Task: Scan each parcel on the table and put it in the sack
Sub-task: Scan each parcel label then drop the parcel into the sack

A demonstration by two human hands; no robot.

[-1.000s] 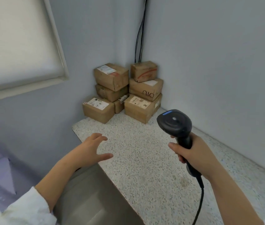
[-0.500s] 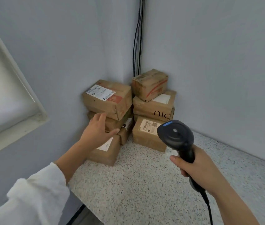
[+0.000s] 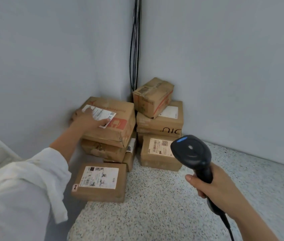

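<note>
Speckled stone bench (image 3: 155,214) runs into a corner between two pale grey walls. No sack in view.

Nearest: right grip (image 3: 214,185) clamped round the handle of a black scanner (image 3: 191,152), head up and facing the boxes, cord (image 3: 224,221) trailing down past the wrist. Judged: held ready so a label can be read as soon as a parcel is brought out. White sleeve (image 3: 24,180) of the left arm crosses the lower left.

Next: front parcel (image 3: 101,181) lies flat at the bench's left edge, label up, apart from the stacks and untouched.

Farther: left grip (image 3: 87,120) lies on the top left parcel (image 3: 110,119), thumb stretched across its white label, fingers blurred at the far-left edge. Cannot tell whether it is clamped or only resting. That parcel caps the left stack, so it comes free without disturbing the rest. This is likely why it is chosen first.

Right stack: labelled base parcel (image 3: 160,153), lettered middle parcel (image 3: 160,122), small tilted parcel (image 3: 152,97) on top, leaning toward the corner.

Farthest: black wall cables (image 3: 134,49) drop down the corner behind the stacks.

Judged: first pick just starting, nothing scanned or sacked.
</note>
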